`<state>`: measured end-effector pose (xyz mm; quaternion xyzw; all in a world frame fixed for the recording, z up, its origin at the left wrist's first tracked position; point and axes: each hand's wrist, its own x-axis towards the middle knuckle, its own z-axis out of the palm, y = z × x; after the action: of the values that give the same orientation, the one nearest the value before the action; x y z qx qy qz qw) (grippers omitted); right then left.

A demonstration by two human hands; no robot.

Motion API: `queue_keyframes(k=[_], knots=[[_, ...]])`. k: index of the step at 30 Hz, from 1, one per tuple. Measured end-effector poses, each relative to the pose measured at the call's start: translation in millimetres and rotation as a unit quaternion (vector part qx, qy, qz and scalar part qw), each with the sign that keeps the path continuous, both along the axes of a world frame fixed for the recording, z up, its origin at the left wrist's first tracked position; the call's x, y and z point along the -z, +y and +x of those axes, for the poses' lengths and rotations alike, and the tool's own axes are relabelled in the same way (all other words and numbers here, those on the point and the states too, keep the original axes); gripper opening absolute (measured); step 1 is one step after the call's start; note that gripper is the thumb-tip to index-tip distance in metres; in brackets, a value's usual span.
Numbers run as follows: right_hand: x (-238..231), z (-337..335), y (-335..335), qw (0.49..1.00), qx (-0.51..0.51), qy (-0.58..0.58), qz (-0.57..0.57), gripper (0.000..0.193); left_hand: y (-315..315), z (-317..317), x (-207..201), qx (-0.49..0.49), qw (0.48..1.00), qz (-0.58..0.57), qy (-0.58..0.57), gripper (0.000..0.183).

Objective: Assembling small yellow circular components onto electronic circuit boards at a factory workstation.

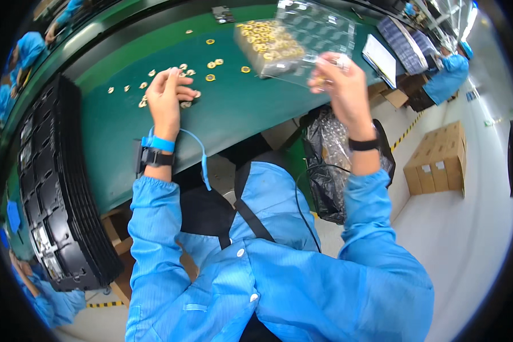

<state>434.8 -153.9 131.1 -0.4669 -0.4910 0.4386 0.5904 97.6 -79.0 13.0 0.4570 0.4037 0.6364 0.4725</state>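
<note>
Rings (211, 78) beside left hand (165, 101) — open tabletop (239, 111) toward edge (233, 142)

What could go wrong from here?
1. The clear tray appears to overlap the filled container near the right hand; a bump might spill parts.
2. Small loose parts lie around the left hand; the blue cord at its wrist could sweep some away.
3. The black bag sits beyond the table's edge; dropped parts might get lost there.
</note>
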Motion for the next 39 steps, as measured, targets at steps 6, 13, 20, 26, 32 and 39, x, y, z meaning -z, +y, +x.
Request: queue_keyframes(k=[6, 13, 20, 26, 32, 39], knots=[[15, 112, -60, 0.994, 0.069, 0.062, -0.053, 0.017, 2, 1, -4, 0.01, 0.997, 0.013, 0.072, 0.025], [44, -11, 4, 0.97, -0.122, 0.196, -0.072, 0.017, 4, 0, 1, -0.007, 0.998, 0.018, 0.054, 0.022], [86, -131, 104, 0.973, -0.176, 0.141, -0.042, 0.014, 2, 3, 6, -0.067, 0.998, -0.004, -0.011, 0.02], [54, -95, 75, 0.98, -0.116, 0.159, -0.007, 0.013, 11, 3, 12, -0.056, 0.998, -0.008, 0.022, 0.019], [15, 104, -43, 0.983, 0.18, -0.042, -0.015, 0.045, 1, -5, -1, -0.074, 0.996, 0.018, 0.054, 0.023], [80, 258, -162, 0.779, 0.273, -0.526, -0.204, 0.03, 3, -7, -5, -0.059, 0.995, 0.073, -0.016, 0.021]])
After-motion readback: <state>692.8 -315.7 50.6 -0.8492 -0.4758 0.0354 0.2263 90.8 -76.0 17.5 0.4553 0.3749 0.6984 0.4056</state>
